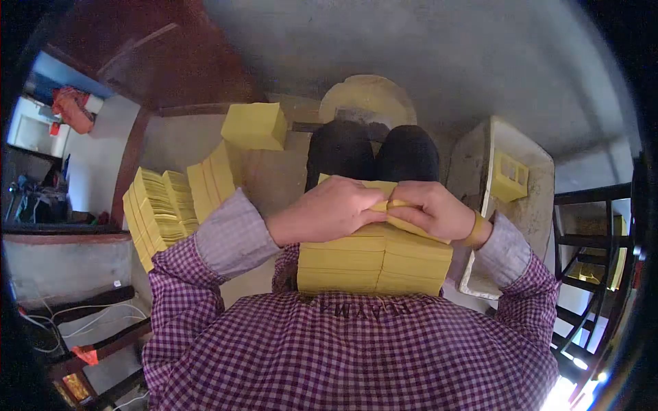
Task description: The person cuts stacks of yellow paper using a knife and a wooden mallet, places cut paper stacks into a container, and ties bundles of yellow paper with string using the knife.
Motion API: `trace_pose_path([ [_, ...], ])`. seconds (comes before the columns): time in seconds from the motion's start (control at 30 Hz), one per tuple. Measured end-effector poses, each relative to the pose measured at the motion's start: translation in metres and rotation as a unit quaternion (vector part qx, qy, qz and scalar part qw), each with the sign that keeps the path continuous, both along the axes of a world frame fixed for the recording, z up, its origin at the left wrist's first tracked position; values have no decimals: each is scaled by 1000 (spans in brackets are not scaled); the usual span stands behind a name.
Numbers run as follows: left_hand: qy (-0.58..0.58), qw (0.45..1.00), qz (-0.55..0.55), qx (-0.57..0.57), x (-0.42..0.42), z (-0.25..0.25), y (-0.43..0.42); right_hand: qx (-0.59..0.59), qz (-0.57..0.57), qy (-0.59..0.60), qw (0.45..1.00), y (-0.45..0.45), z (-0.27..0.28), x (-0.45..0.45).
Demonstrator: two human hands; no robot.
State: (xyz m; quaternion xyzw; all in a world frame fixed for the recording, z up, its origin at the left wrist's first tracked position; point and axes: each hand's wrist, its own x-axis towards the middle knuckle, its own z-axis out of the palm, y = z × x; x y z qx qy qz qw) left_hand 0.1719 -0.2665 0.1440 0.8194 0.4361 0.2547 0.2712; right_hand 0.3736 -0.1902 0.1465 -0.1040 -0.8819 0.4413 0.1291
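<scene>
A thick stack of yellow paper (343, 264) rests on my lap against the checked shirt, with a seam down its middle. At its upper edge my left hand (330, 209) is closed, thumb and fingers pinching yellow sheets. Facing it, my right hand (433, 211) grips sheets of the same paper, its thumb and forefinger almost touching the left fingertips. Between the hands the paper is bent or folded; how many sheets each one holds I cannot make out. A yellow band circles my right wrist.
On the left stand more yellow paper stacks (154, 212) and a yellow block (253, 127). A round pale object (368, 96) lies beyond my knees. To the right is a worn white basin (538, 161) with a yellow piece (508, 177) inside. A dark ladder-like rack (593, 240) stands far right.
</scene>
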Motion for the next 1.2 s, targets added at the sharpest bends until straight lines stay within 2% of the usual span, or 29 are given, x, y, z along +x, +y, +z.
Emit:
trace_pose_path([
  [0.07,-9,1000,14,-21,-2,-6,-3,-94,-57,-42,993,-1,-6,4],
  [0.13,-34,990,72,-121,-3,-10,-5,-112,-75,-48,990,-6,-4,6],
  [0.27,6,993,67,-102,-4,-10,-3,-141,-98,-79,982,-1,-4,5],
  [0.3,16,996,59,-64,-3,-7,-2,-139,-97,-78,983,4,-5,5],
  [0.37,26,998,50,-24,-4,0,0,-213,-123,-44,968,16,-6,10],
  [0.4,13,998,49,-46,-10,4,3,-164,-107,66,978,31,-4,12],
  [0.43,1,997,47,-69,-15,8,6,-463,-154,48,872,44,4,23],
  [0.5,-145,978,121,-93,-23,18,16,-572,-218,196,766,60,-1,16],
  [0.53,-217,947,155,-178,-32,21,23,-582,-156,233,764,62,-8,14],
  [0.57,-379,864,205,-259,-28,23,26,-630,-193,262,705,57,-14,13],
  [0.63,-521,780,210,-275,-25,17,31,-593,-1,209,778,50,-16,3],
  [0.67,-521,781,209,-274,-19,12,33,-528,-157,221,805,35,-14,-5],
  [0.7,-567,748,202,-279,-13,5,33,-471,-224,175,835,28,8,-15],
  [0.73,-611,713,194,-284,-9,-1,32,-466,-239,149,839,34,10,-16],
  [0.77,-611,713,192,-284,-9,-4,29,-461,-253,122,842,41,13,-15],
  [0.8,-526,779,217,-263,-12,-6,26,-459,-254,123,842,44,18,-13],
  [0.83,-435,834,241,-237,-16,-10,24,-361,-251,96,893,47,27,-11],
  [0.87,-359,885,288,-66,-25,-33,25,-260,-244,67,932,49,36,-9],
  [0.9,-359,885,288,-67,-28,-17,22,-260,-244,66,932,51,44,-6],
  [0.93,-152,932,301,131,-27,15,16,-40,-192,-9,981,51,51,-4],
  [0.97,69,901,287,319,-27,40,12,183,-127,-83,971,49,61,-3],
  [1.0,69,901,290,315,-20,55,9,208,-76,-146,964,39,76,-10],
  [1.03,144,915,198,320,-9,67,9,208,-71,-146,965,32,73,-17],
  [1.1,217,916,106,321,-3,72,10,228,53,-166,958,23,58,-24],
  [1.13,243,960,72,118,-3,69,14,218,36,-156,963,19,51,-24],
  [1.17,256,962,33,-93,-5,64,18,216,37,-157,963,18,48,-24],
  [1.2,182,981,24,-66,-10,43,22,199,10,-120,972,18,45,-23],
])
